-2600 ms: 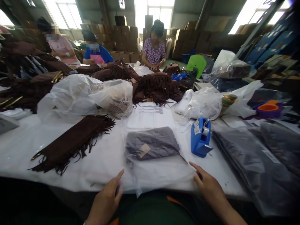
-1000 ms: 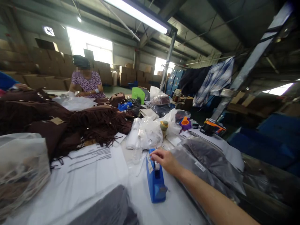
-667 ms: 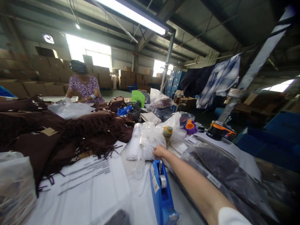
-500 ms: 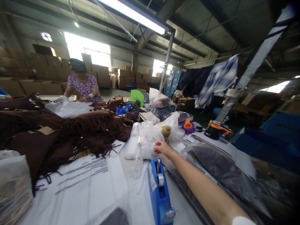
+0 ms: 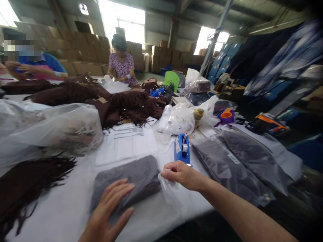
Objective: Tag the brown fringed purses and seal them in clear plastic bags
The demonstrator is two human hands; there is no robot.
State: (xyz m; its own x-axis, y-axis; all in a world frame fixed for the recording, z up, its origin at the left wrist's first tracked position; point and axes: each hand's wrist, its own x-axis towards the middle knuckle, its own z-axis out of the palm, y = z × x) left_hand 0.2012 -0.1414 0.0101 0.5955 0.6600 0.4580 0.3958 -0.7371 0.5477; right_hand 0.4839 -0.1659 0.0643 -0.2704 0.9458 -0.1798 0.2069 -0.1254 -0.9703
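"Where's the grey bundle (image 5: 142, 176)?"

"Flat on the white counter (image 5: 69, 196), right in front of the person, inside a clear bag (image 5: 169, 194). The bag's loose end hangs off to the right, near the counter's edge."

"And the left hand (image 5: 107, 210)?"

"Over the near left part of the bundle, fingers loosely spread, thumb well apart from the rest. I can't tell if it presses down."

"What about the right hand (image 5: 180, 174)?"

"Its fingers are pinched together on the edge of the clear bag, at the bundle's right end. The blue tape dispenser (image 5: 180, 154) stands just past that hand."

"Anything else close by?"

"To the right of the dispenser, dark packets (image 5: 214, 168) lie in plastic, one with a white label (image 5: 233, 159). Past the bundle there's a sheet of paper (image 5: 119, 148) with dark lines across it."

"And on the left?"

"A brown fringed piece (image 5: 27, 188), with a big plastic bag (image 5: 58, 129) behind it. Farther back sits a heap of brown fringed things (image 5: 128, 102), and a person in a purple patterned top (image 5: 122, 67) is working beyond it."
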